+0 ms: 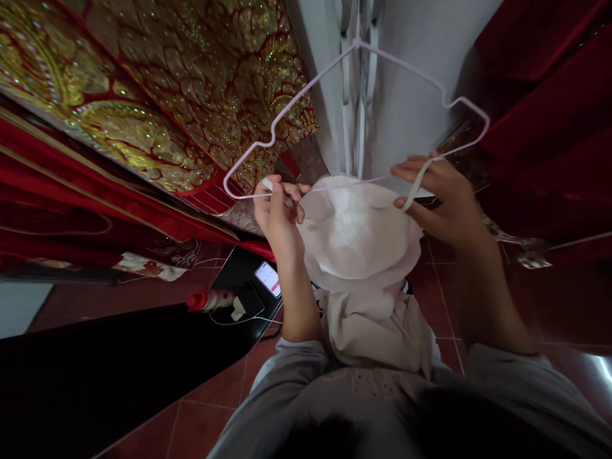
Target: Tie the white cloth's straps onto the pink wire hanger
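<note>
A pale lilac wire hanger (357,43) hangs before me, its top at the grey cabinet doors. My left hand (281,217) is closed around the left part of its lower bar, with a short piece of white band showing by the fingers. At the bar's right end, my right hand (437,197) holds a white strap (417,182), drawn taut between thumb and fingers. Below the bar, between both hands, a cream cloth piece (354,236) with a rounded, layered edge hangs down. Beige cloth (377,325) lies bunched beneath it, against my body.
Red garments with gold sequins (229,76) hang at the left, dark red cloth (549,127) at the right. Grey cabinet doors (411,115) stand ahead. On a black table (143,357) are a lit phone (268,279) and a red-capped bottle (210,299). Reddish tiles (210,414) cover the floor.
</note>
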`<act>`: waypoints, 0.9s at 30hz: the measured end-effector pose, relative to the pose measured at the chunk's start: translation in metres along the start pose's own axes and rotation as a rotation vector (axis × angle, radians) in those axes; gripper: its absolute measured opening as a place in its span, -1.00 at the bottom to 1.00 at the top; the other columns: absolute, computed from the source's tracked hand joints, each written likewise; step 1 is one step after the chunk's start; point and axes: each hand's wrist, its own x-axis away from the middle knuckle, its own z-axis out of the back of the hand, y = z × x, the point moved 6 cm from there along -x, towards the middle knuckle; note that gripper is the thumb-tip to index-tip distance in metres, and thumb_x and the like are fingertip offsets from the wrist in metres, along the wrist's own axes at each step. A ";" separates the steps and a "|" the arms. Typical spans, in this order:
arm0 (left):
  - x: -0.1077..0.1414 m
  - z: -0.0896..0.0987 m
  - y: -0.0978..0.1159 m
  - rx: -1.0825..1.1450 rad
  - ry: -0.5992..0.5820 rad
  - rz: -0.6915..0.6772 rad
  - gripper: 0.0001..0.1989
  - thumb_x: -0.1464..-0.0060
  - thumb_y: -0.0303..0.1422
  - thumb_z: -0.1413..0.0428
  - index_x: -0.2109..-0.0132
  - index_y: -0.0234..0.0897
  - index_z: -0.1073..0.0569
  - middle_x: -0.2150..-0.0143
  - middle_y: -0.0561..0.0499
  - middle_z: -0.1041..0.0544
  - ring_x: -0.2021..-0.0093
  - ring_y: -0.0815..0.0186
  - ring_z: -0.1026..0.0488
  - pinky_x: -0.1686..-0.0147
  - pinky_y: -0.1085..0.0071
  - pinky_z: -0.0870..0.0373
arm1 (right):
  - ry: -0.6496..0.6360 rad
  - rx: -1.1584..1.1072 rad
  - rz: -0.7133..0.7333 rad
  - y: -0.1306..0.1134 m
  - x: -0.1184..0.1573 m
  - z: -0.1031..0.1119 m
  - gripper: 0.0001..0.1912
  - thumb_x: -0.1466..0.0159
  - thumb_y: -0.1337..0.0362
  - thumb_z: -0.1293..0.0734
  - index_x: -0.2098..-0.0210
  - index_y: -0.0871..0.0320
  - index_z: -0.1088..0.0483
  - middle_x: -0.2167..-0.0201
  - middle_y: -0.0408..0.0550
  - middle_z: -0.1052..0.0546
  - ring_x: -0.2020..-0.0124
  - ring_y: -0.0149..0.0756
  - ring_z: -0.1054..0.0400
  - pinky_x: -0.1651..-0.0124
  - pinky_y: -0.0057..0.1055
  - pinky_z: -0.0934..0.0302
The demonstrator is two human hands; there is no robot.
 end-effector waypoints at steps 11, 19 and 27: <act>-0.020 0.062 0.066 -0.458 0.118 -0.419 -0.78 -0.33 -0.54 -0.18 0.05 -0.17 -0.68 0.15 0.08 -0.72 0.08 0.09 -0.69 0.35 0.32 -0.37 | 0.037 0.056 -0.012 -0.007 0.003 0.011 -0.59 -0.53 -0.07 -0.08 -0.10 -0.35 -0.52 0.10 -0.19 -0.66 0.00 -0.06 -0.54 -0.37 0.18 -0.20; -0.042 0.003 0.073 -0.532 -0.224 -0.158 -0.82 -0.07 -0.47 -0.46 0.33 -0.22 -0.60 0.39 0.06 -0.53 0.20 0.27 -0.53 0.24 0.40 -0.46 | 0.021 0.057 -0.056 -0.006 0.003 0.002 -0.68 -0.45 -0.04 -0.25 -0.09 -0.14 -0.48 0.04 -0.03 -0.62 -0.11 0.05 -0.50 -0.48 0.27 -0.06; -0.029 0.014 0.035 -0.087 0.072 -0.117 -0.75 -0.31 -0.63 -0.14 0.00 -0.20 -0.50 0.18 0.10 -0.58 0.28 0.43 -0.47 0.26 0.51 -0.39 | 0.047 0.085 -0.019 -0.006 0.006 -0.004 -0.64 -0.40 -0.04 -0.31 -0.07 -0.03 -0.48 0.04 0.00 -0.64 -0.14 0.07 -0.50 -0.44 0.33 -0.09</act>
